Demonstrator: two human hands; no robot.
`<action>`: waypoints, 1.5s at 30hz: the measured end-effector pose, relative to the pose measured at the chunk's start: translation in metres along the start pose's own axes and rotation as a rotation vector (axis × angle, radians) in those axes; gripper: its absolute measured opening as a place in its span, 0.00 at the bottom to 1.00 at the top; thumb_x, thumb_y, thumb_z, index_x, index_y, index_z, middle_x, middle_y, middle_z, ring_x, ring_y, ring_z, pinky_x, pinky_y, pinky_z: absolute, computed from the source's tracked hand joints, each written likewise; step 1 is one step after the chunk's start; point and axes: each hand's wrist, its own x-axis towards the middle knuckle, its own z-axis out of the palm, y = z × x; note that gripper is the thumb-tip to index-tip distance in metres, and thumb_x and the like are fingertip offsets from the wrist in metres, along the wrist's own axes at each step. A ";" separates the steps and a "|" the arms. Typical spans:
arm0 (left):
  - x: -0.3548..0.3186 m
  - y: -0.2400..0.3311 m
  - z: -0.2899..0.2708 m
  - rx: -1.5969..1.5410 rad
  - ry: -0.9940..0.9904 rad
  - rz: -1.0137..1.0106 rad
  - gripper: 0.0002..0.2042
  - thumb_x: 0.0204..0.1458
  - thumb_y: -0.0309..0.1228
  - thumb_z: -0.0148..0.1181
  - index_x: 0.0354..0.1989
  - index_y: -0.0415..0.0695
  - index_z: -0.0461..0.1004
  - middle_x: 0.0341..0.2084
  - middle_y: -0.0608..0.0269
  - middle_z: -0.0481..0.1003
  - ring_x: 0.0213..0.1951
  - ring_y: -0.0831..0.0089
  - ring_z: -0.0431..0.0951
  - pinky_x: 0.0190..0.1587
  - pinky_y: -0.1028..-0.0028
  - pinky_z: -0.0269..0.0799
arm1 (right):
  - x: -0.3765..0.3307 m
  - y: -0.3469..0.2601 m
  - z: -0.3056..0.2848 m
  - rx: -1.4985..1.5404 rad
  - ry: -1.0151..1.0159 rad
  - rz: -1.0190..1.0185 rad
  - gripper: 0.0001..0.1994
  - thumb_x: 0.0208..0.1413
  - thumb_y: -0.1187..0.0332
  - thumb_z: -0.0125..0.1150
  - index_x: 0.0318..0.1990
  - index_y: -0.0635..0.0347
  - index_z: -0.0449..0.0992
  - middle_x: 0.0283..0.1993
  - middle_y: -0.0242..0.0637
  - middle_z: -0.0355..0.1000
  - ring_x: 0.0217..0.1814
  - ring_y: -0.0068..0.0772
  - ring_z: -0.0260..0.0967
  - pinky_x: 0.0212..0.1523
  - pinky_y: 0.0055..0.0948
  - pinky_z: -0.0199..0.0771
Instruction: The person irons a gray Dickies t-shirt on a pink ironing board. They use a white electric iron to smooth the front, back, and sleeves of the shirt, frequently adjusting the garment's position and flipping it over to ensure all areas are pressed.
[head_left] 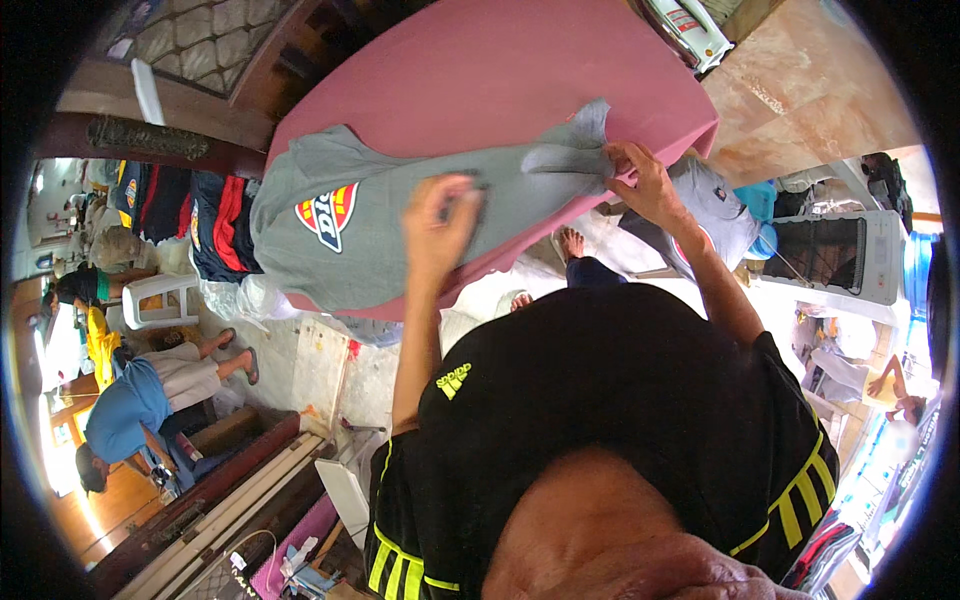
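A grey T-shirt (400, 195) with a red, yellow and dark chest print lies stretched lengthwise over a pink padded ironing table (480, 60). Its printed end is at the left, and the far right end is bunched into folds. My right hand (648, 190) pinches the cloth at that folded right end. Above the middle of the shirt is my left hand (438, 225), slightly blurred, its fingers curled but apart from the thumb and nothing visible in them.
A white iron (695, 35) stands past the table's far right corner. Folded dark and red garments (215, 215) are stacked at the left, near a white stool (160, 300). Another grey garment (705, 205) hangs at the right, beside a fan-like white appliance (830, 258). A person in blue (130, 405) bends over at the left.
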 end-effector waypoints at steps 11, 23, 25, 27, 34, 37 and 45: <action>0.061 0.004 0.084 -0.166 0.098 -0.269 0.05 0.55 0.28 0.63 0.30 0.42 0.75 0.24 0.71 0.68 0.30 0.78 0.67 0.35 0.73 0.65 | 0.124 0.039 -0.039 -0.255 -0.217 -0.442 0.28 0.47 0.76 0.63 0.59 0.53 0.71 0.63 0.41 0.63 0.66 0.47 0.61 0.65 0.41 0.65; 0.116 -0.010 0.008 0.536 0.217 -0.341 0.21 0.53 0.40 0.67 0.49 0.39 0.75 0.37 0.53 0.74 0.34 0.63 0.76 0.35 0.67 0.74 | 0.192 0.036 0.004 0.144 -0.251 -0.281 0.11 0.56 0.66 0.64 0.43 0.61 0.77 0.42 0.39 0.75 0.42 0.46 0.72 0.46 0.41 0.72; 0.114 0.011 0.038 0.446 0.013 -0.352 0.23 0.51 0.46 0.68 0.47 0.41 0.75 0.34 0.48 0.74 0.33 0.54 0.79 0.34 0.61 0.74 | 0.191 0.020 0.009 0.199 -0.153 -0.252 0.11 0.56 0.65 0.64 0.43 0.59 0.77 0.40 0.39 0.75 0.41 0.44 0.73 0.44 0.40 0.72; 0.102 0.010 0.069 0.566 -0.037 -0.239 0.23 0.50 0.48 0.68 0.44 0.41 0.76 0.30 0.49 0.74 0.30 0.53 0.78 0.31 0.59 0.74 | 0.195 0.012 0.017 -0.024 -0.103 -0.350 0.10 0.56 0.64 0.63 0.44 0.57 0.77 0.38 0.38 0.75 0.40 0.42 0.73 0.43 0.38 0.73; 0.074 0.009 0.083 0.460 0.194 -0.328 0.14 0.53 0.38 0.66 0.29 0.37 0.77 0.23 0.51 0.75 0.23 0.57 0.77 0.27 0.63 0.72 | 0.200 0.026 0.026 0.057 -0.206 -0.232 0.08 0.56 0.66 0.64 0.41 0.55 0.78 0.36 0.33 0.74 0.34 0.30 0.72 0.36 0.30 0.74; 0.042 0.018 0.057 0.133 0.376 -0.501 0.06 0.55 0.26 0.63 0.31 0.36 0.77 0.23 0.58 0.76 0.22 0.76 0.73 0.25 0.74 0.68 | 0.196 0.027 0.028 0.385 -0.120 -0.312 0.03 0.58 0.73 0.62 0.38 0.59 0.76 0.42 0.29 0.75 0.34 0.19 0.69 0.33 0.20 0.70; -0.144 0.074 -0.095 0.058 0.809 -0.375 0.09 0.58 0.14 0.51 0.40 0.40 0.77 0.35 0.68 0.75 0.38 0.79 0.74 0.45 0.78 0.70 | 0.166 -0.108 -0.067 0.712 -0.784 -0.459 0.05 0.56 0.77 0.61 0.38 0.59 0.73 0.43 0.32 0.74 0.35 0.17 0.67 0.33 0.21 0.67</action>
